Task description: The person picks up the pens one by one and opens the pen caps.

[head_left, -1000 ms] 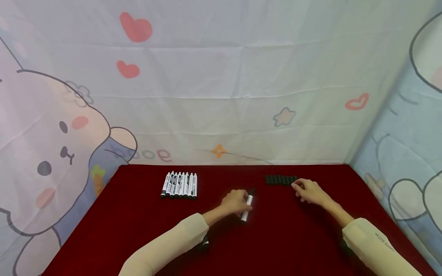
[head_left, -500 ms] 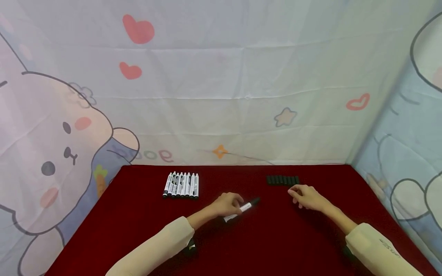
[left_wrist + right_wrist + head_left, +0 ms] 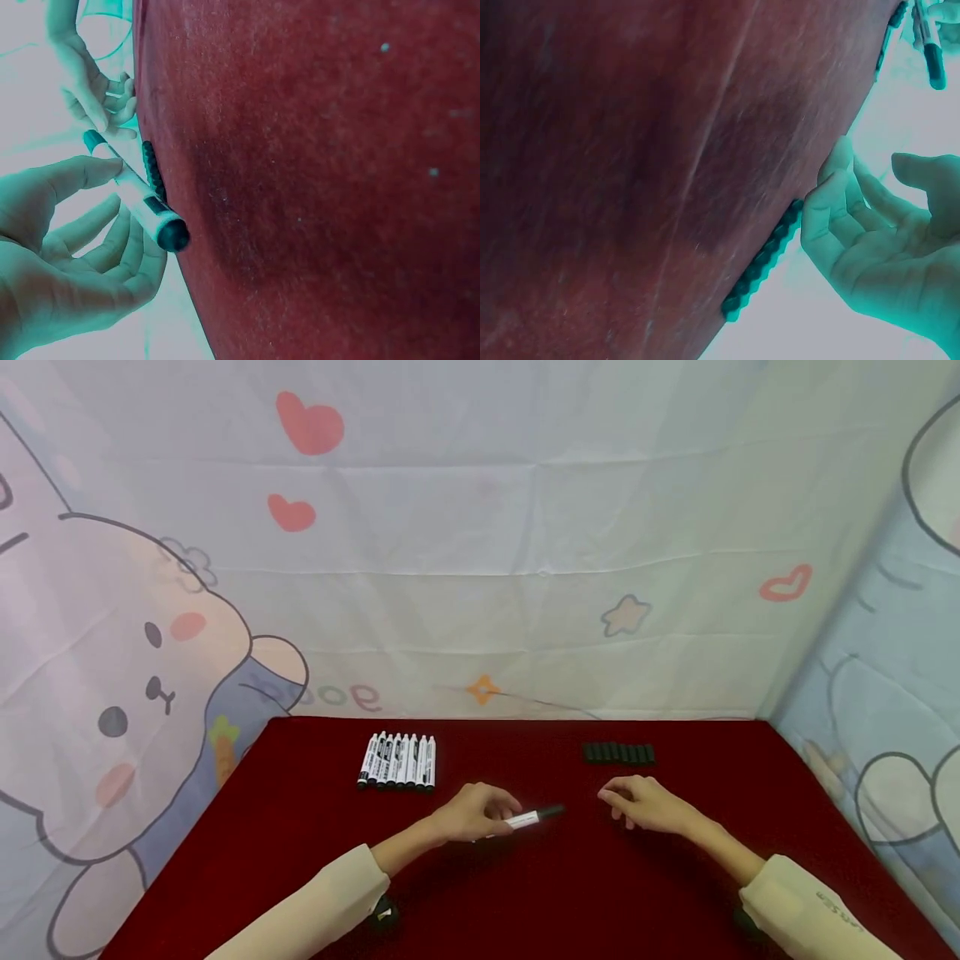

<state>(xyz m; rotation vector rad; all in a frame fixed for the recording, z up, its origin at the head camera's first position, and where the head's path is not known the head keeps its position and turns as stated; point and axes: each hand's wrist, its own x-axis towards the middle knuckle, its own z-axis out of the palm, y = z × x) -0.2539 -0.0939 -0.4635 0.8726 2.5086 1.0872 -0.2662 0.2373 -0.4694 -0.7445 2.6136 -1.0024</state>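
Observation:
My left hand (image 3: 474,814) pinches a white marker (image 3: 523,820) between thumb and fingers above the table. Its black-capped end points right, toward the other hand; the left wrist view also shows the black plug (image 3: 174,235) at its near end. My right hand (image 3: 648,804) hovers to the right with fingers loosely bent and nothing held, as the right wrist view confirms. Behind that hand lies a row of short black marker caps (image 3: 619,753). Several white markers (image 3: 397,762) lie side by side at the back left, white tips away from me and black ends toward me.
A dark red cloth (image 3: 540,893) covers the table. Behind it hangs a pale printed curtain (image 3: 450,527), which also encloses the sides. A dark device (image 3: 384,912) shows at the left wrist, below the sleeve.
My left hand has moved left and nearer with the marker, which has swung from nearly upright in view to nearly level. My right hand has drawn left and nearer, away from the cap row.

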